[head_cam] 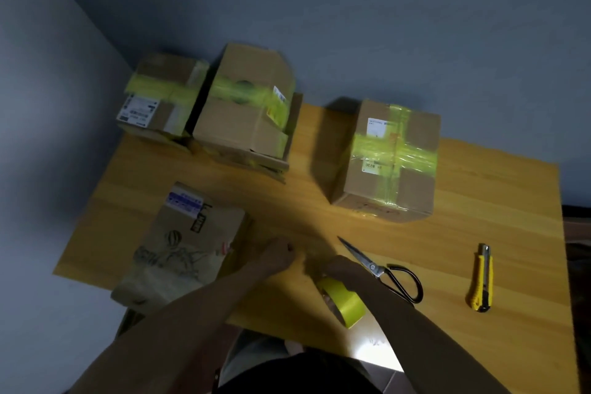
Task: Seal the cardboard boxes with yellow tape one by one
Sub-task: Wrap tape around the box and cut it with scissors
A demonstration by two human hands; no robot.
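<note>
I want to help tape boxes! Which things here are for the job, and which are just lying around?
For the job:
yellow tape roll, held in the right hand
untaped box beside the left hand
scissors, probably for cutting tape

Just lying about:
yellow utility knife, untouched
three taped boxes, already done

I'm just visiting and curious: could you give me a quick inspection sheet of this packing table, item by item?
Surface: wooden table, dimly lit.
Job's things: far-left box, middle box and right box bear yellow tape; untaped box at near left; yellow tape roll.
Clutter: scissors and utility knife right of the hands; flattened cardboard under middle box.
Hands: right hand grips the tape roll; left hand curled beside untaped box, hold unclear.
Cables: nothing seen.
Surroundings: grey-blue walls; lit floor tiles below.
</note>
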